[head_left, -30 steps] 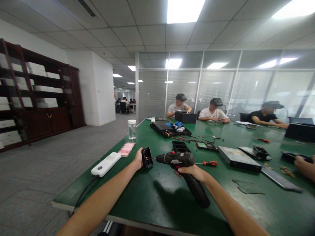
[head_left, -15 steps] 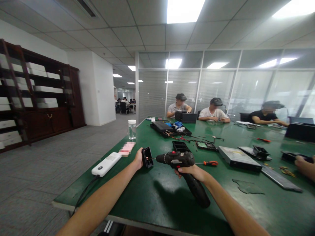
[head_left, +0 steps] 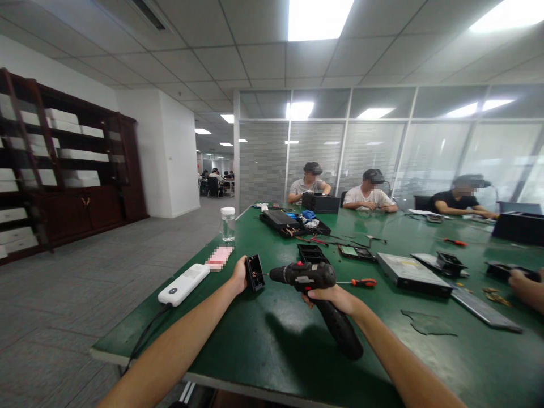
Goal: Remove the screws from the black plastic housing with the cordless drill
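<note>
My left hand (head_left: 240,275) grips a small black open-fronted case (head_left: 255,273) by its left side, tilted up on the table. Some copper-coloured parts show inside it. A black cordless drill (head_left: 304,276) is in my right hand (head_left: 329,296), its fingers wrapped around the grip below the body. The drill's thin bit points left, into or close to the case's open face; I cannot tell whether it touches. Behind the drill lies a screwdriver (head_left: 363,282) with an orange and black handle. A black frame (head_left: 312,253) with compartments sits just beyond the drill.
At left on the green table (head_left: 238,351) lie a white power bank (head_left: 183,284) with a cable and a clear jar (head_left: 228,224). Rightward are a flat metal drive (head_left: 413,273) and a metal plate (head_left: 487,309). A co-worker's hand (head_left: 527,286) is at the right edge; several people sit opposite.
Both my hands, the case and the drill stay almost still. The drill's bit looked deeper in the case half a second ago than it does now.
</note>
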{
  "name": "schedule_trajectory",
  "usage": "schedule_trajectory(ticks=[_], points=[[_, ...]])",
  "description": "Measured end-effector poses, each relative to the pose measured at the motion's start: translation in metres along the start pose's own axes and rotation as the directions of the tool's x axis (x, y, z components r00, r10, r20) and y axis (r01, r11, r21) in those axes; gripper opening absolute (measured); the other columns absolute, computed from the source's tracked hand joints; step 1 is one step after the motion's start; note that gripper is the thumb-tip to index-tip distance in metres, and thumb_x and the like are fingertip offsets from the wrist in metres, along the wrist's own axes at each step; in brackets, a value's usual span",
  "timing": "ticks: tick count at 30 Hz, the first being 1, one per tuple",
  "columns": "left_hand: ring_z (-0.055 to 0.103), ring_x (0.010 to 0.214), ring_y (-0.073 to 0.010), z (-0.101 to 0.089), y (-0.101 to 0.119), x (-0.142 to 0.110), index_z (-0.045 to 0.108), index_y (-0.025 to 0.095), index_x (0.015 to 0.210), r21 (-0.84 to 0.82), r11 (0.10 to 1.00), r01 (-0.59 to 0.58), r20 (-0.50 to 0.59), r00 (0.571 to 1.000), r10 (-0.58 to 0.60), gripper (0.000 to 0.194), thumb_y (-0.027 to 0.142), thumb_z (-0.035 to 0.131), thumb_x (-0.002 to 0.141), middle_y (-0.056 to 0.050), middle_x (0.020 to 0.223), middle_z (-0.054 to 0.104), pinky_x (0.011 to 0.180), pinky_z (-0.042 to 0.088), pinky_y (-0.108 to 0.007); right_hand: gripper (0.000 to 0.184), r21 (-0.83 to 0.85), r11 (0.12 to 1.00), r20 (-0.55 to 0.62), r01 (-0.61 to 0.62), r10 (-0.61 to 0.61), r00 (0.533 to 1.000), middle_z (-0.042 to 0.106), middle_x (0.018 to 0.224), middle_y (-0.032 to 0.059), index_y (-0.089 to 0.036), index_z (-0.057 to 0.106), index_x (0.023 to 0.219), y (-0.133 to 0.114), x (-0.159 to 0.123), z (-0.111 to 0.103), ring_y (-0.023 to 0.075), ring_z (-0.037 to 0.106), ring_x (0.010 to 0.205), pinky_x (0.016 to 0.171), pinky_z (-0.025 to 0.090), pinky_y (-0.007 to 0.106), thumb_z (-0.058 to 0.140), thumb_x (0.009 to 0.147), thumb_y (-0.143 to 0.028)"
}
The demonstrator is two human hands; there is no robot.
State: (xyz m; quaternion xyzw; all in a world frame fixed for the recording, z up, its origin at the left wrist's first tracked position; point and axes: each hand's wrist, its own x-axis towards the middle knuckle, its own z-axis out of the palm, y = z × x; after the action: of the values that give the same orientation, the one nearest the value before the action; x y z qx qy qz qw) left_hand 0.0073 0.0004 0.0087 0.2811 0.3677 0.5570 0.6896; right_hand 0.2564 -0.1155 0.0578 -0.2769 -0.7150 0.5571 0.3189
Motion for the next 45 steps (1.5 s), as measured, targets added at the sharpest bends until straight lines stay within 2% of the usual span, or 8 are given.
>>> schedule_trajectory(ticks=[15, 32, 45], points=[[0.046, 0.04, -0.0128, -0.0005, 0.0003, -0.0008, 0.046, 0.015, 0.058, 0.023, 1.0, -0.006, -0.001, 1.0, 0.006, 0.029, 0.042, 0.036, 0.065, -0.001, 0.049, 0.048, 0.043, 0.039, -0.026, 0.029, 0.011, 1.0, 0.003, 0.019, -0.019, 1.0, 0.049, 0.07, 0.0056, -0.007, 0.049, 0.089, -0.001, -0.0001, 0.0028, 0.0127, 0.046, 0.064, 0.062, 0.04, 0.03, 0.05, 0.067, -0.025], [0.047, 0.042, -0.0145, 0.0001, 0.001, -0.0021, 0.046, 0.016, 0.059, 0.016, 1.0, 0.006, -0.001, 1.0, -0.006, 0.029, 0.043, 0.037, 0.064, -0.002, 0.05, 0.049, 0.046, 0.04, -0.03, 0.026, -0.015, 1.0, 0.014, 0.02, -0.02, 1.0, 0.049, 0.07, 0.0055, -0.007, 0.05, 0.087, -0.0021, -0.0004, 0.0016, 0.0124, 0.047, 0.064, 0.064, 0.038, 0.03, 0.049, 0.068, -0.026], [0.046, 0.04, -0.0127, 0.0008, 0.0011, -0.0023, 0.046, 0.015, 0.058, -0.002, 1.0, 0.006, -0.008, 1.0, -0.006, 0.029, 0.041, 0.036, 0.066, -0.001, 0.048, 0.047, 0.043, 0.039, -0.027, 0.028, -0.009, 1.0, 0.014, 0.015, -0.015, 1.0, 0.049, 0.071, 0.0058, -0.007, 0.05, 0.088, 0.0003, -0.0001, 0.0011, 0.0122, 0.046, 0.063, 0.063, 0.038, 0.029, 0.049, 0.068, -0.026]])
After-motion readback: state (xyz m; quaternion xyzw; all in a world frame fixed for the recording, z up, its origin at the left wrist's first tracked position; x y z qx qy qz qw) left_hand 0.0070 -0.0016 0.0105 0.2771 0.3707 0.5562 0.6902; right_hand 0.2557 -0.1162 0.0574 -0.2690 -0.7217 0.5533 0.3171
